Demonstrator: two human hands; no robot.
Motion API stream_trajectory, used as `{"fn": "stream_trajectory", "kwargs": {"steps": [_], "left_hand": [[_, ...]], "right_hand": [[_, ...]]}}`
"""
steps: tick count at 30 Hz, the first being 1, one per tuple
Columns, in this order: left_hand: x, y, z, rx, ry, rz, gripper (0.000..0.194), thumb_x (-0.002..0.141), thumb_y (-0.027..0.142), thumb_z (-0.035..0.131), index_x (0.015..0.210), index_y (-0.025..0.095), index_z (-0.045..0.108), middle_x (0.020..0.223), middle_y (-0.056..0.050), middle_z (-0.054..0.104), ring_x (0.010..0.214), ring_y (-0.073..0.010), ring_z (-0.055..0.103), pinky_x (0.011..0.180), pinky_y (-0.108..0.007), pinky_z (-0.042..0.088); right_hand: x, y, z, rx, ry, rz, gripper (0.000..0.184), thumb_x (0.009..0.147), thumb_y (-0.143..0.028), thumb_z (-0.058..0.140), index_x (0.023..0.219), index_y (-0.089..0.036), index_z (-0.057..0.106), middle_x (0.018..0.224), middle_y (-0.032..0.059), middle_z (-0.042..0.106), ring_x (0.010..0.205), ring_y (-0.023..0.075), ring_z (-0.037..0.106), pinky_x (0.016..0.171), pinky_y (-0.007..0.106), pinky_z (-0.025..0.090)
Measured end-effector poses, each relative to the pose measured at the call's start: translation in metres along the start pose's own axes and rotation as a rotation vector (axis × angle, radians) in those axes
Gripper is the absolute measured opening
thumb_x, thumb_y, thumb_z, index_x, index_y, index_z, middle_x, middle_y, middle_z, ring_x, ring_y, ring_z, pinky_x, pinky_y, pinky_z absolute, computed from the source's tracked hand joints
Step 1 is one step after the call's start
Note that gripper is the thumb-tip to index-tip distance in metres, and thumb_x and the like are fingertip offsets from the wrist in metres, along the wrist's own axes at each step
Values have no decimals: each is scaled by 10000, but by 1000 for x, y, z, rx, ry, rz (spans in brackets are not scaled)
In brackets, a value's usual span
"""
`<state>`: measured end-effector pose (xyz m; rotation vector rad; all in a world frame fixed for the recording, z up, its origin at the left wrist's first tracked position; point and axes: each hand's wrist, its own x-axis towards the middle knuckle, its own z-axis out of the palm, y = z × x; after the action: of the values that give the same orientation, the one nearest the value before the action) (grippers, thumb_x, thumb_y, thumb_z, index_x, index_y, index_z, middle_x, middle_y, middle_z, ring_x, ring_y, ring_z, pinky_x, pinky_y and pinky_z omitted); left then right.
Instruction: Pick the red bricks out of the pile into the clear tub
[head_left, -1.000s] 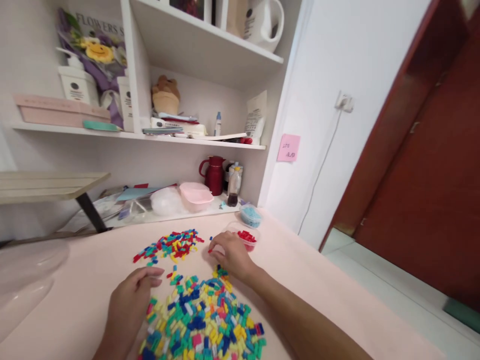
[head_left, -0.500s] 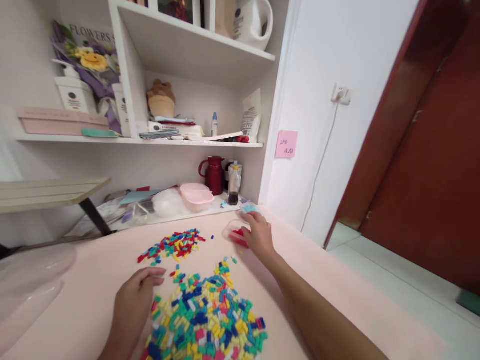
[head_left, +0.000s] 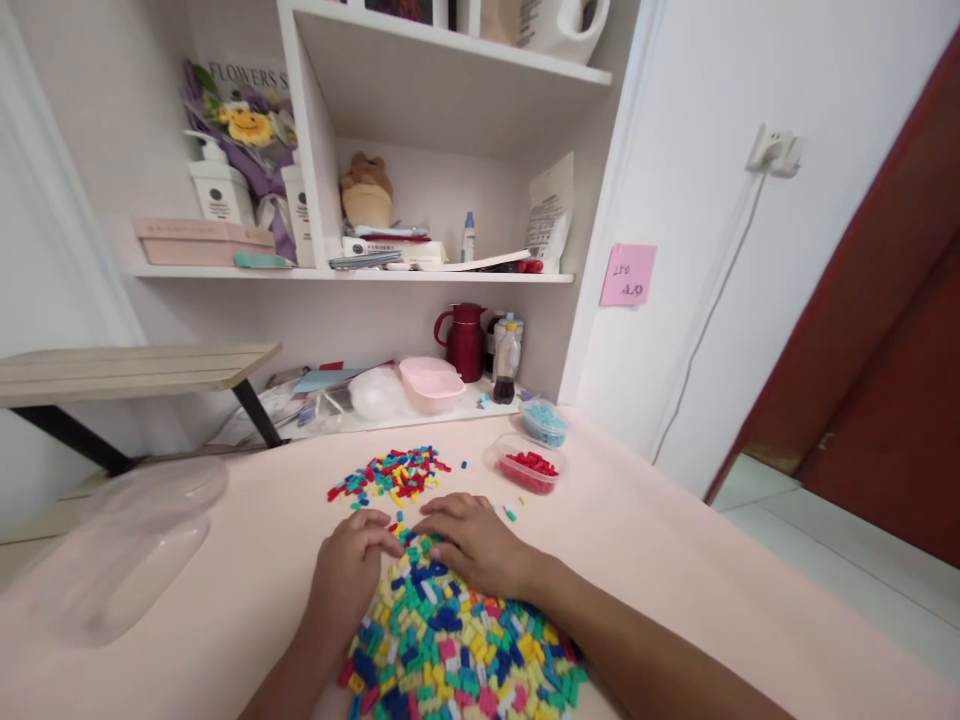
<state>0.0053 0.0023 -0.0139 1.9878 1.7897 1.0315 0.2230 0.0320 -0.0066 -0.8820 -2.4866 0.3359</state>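
Small colourful plastic bricks form a large pile [head_left: 457, 640] on the pink tabletop. At its upper left edge rests my left hand [head_left: 351, 562], fingers slightly bent and thumb apart, with nothing visible in it. My right hand [head_left: 476, 545] lies palm down over the top of the same pile, fingers spread, its fingertips close to my left hand. Whatever lies beneath the right palm is hidden. Just beyond both hands is a smaller pile of mixed bricks [head_left: 401, 472]. To the right, a clear container [head_left: 536, 487] holds red bricks.
A second clear container [head_left: 546, 438] with light blue pieces stands behind the red one. Clear empty plastic containers [head_left: 142, 580] lie at the left. Along the back are a pink bowl [head_left: 431, 385], a dark red jug [head_left: 465, 345] and a bottle [head_left: 506, 365].
My right hand has moved left from the red-brick container to the large pile. My left hand is now nearer to it, at the pile's edge. The camera view has shifted left.
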Motion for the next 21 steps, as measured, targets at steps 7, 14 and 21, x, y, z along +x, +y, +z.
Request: {"fn": "stream_trajectory", "kwargs": {"steps": [7,14,21], "left_hand": [[2,5,2,104,-39,-3,497,759,37,392,892,304,790,1136,-24,687,1104,-203,609,998,-400,452],[4,-4,6,-24,104,30,457,772,67,389,936,247,775,1090,-46,674,1053,-182,637,963,-347,505],[4,-10,12,30,150,22,437,794,110,394,1061,187,731,1163,-93,632,1110,-206,611,1017,-385,475]], "right_hand": [[8,8,-1,91,71,-25,167,935,-291,556,848,-217,677,941,32,698,947,197,596,911,361,404],[9,8,1,246,211,112,269,930,-195,495,1150,-246,642,1013,49,628,914,178,601,853,307,476],[16,23,16,-142,153,148,540,889,-129,491,1396,-317,501,1052,90,551,897,215,545,807,330,458]]}}
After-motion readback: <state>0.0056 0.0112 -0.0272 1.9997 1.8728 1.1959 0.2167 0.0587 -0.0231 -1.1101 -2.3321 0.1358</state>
